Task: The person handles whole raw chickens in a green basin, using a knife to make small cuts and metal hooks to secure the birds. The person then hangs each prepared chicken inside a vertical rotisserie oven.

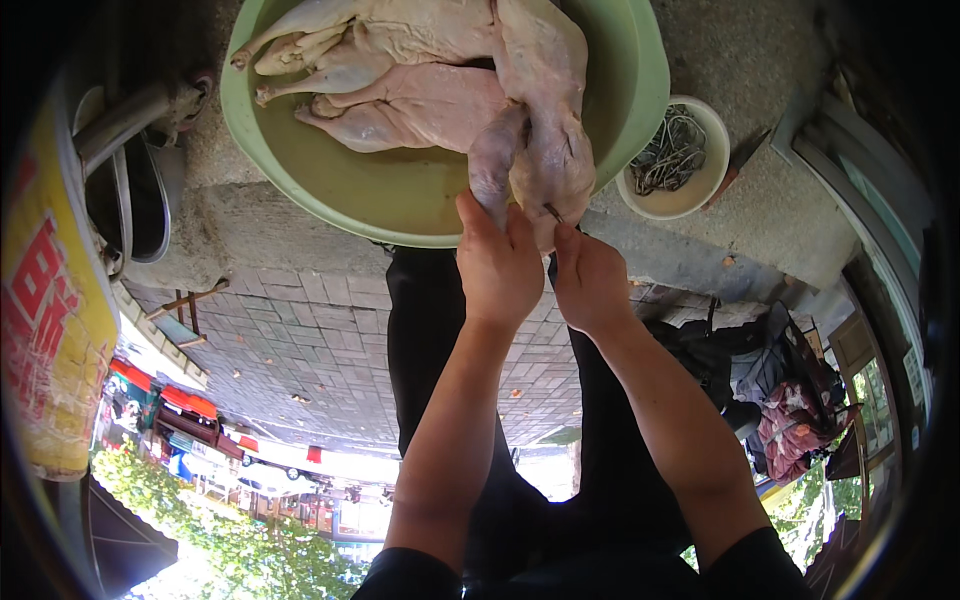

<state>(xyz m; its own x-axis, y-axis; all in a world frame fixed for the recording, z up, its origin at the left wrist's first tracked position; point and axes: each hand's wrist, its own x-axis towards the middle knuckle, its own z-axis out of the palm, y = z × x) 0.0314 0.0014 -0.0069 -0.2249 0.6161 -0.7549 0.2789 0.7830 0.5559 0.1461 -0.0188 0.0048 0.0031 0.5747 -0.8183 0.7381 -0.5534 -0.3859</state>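
Plucked poultry carcasses (442, 105) lie in a pale green plastic basin (337, 202) before me. One carcass (544, 82) lies lengthwise at the right side of the basin, its near end reaching over the rim. My left hand (499, 262) is closed around a thick, skin-covered part (491, 169) of that bird; I cannot tell whether it is neck or wing. At the bird's near end, my right hand (594, 281) pinches a thin dark metal pin (553, 213) against the skin. The pin's lower end is hidden by my fingers.
Right of the basin stands a white bowl (709, 196) with several tangled metal hooks or pins (671, 154). A knife (739, 165) with a brown handle lies beside it. Bags and clothing (787, 412) are heaped at right. A yellow sign (56, 315) stands at left, above brick paving (322, 330).
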